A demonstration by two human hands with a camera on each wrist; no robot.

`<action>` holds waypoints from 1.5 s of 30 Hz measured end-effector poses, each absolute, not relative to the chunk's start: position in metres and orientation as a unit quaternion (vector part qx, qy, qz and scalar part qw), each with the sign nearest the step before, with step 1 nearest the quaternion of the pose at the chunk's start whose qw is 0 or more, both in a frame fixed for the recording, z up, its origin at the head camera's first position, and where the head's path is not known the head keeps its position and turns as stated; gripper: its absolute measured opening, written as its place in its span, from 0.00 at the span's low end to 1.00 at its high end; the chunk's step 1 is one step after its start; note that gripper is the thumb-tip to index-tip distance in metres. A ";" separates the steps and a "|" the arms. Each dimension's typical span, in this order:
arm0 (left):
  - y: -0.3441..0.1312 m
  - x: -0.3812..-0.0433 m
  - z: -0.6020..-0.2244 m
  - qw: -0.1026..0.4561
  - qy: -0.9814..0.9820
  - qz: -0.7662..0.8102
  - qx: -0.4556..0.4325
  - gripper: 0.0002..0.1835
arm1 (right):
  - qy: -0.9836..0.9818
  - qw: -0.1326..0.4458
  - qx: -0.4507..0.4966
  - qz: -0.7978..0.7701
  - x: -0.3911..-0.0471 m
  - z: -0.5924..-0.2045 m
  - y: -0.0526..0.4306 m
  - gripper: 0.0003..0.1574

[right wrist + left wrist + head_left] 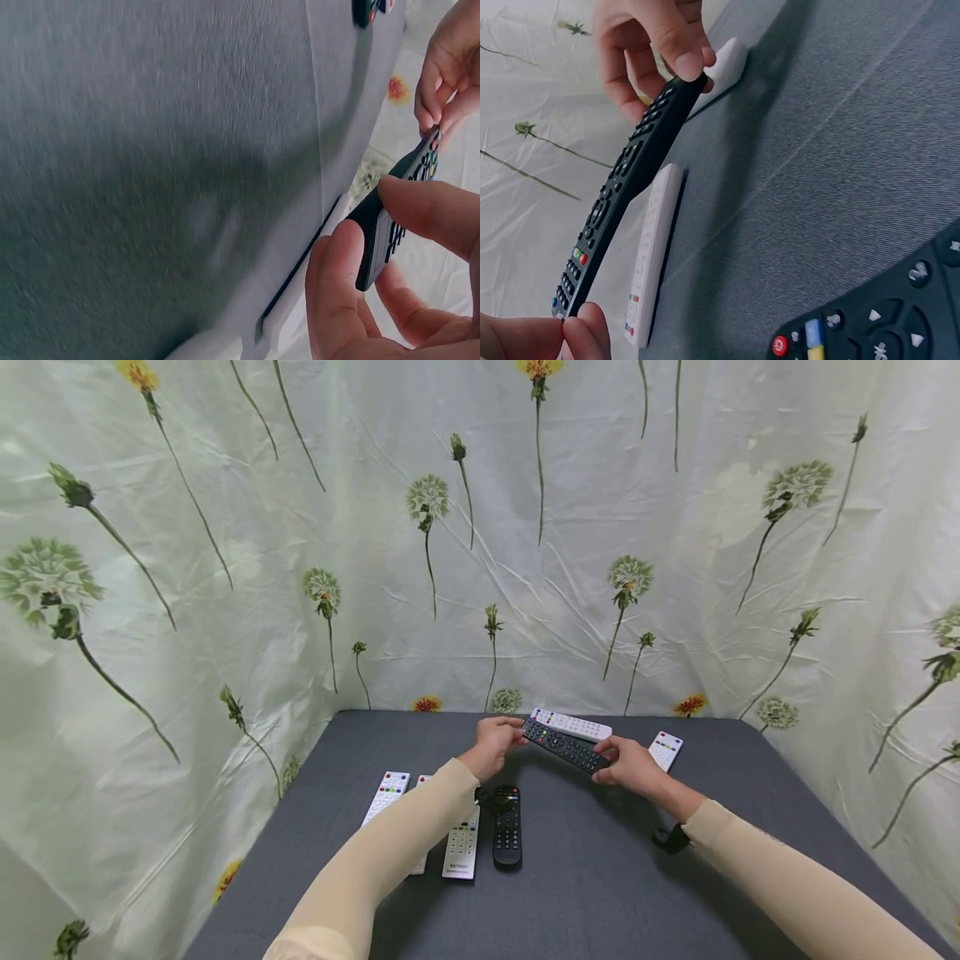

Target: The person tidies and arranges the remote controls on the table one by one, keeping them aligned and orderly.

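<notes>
Both hands hold a black remote control (564, 746) above the dark table, tilted, with its buttons showing in the head view. My left hand (497, 747) pinches the end with the coloured buttons between thumb and fingers. At the opposite end, my right hand (628, 766) grips the remote with its thumb on one edge and fingers on the other, as the right wrist view shows. Just behind it lies a white remote (573, 725) on the table. Another white remote (664, 749) is partly hidden by the right hand.
On the table's left half lie a second black remote (507, 839) and white remotes (461, 852), some partly covered by the left sleeve. Each wrist wears a black strap. A pale curtain (480, 527) printed with dandelions hangs behind the table (600, 893) and at its sides.
</notes>
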State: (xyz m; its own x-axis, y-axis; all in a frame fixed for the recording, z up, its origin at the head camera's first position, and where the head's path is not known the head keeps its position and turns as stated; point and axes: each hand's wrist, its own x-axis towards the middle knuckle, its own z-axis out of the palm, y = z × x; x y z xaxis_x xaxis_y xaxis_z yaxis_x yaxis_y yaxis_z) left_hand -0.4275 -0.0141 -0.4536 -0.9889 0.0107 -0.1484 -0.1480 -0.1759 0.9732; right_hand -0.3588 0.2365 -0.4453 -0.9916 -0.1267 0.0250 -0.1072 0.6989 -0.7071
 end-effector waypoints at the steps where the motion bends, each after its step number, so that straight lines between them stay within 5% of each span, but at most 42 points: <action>1: -0.015 -0.427 -0.454 0.055 0.638 0.766 -0.055 0.16 | 0.916 0.019 -0.067 -0.395 -0.357 -0.447 0.235 0.33; 23: -0.030 -0.411 -0.452 0.100 0.657 0.747 -0.027 0.10 | 0.782 0.213 -0.103 -0.577 -0.317 -0.465 0.213 0.35; 34: -0.034 -0.402 -0.458 0.129 0.679 0.722 0.007 0.09 | 0.789 0.240 -0.116 -0.553 -0.297 -0.471 0.195 0.38; 45: -0.035 -0.404 -0.465 0.159 0.711 0.683 0.052 0.08 | 0.826 0.205 -0.127 -0.510 -0.289 -0.479 0.176 0.40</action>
State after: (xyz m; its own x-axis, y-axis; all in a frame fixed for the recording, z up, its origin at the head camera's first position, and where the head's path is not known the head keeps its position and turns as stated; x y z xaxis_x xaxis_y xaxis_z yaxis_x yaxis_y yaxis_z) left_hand -0.4044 -0.0348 -0.4650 -0.9444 0.2901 -0.1549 -0.1431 0.0617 0.9878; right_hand -0.2888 0.1764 -0.4791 -0.8838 -0.4183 -0.2098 -0.0002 0.4487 -0.8937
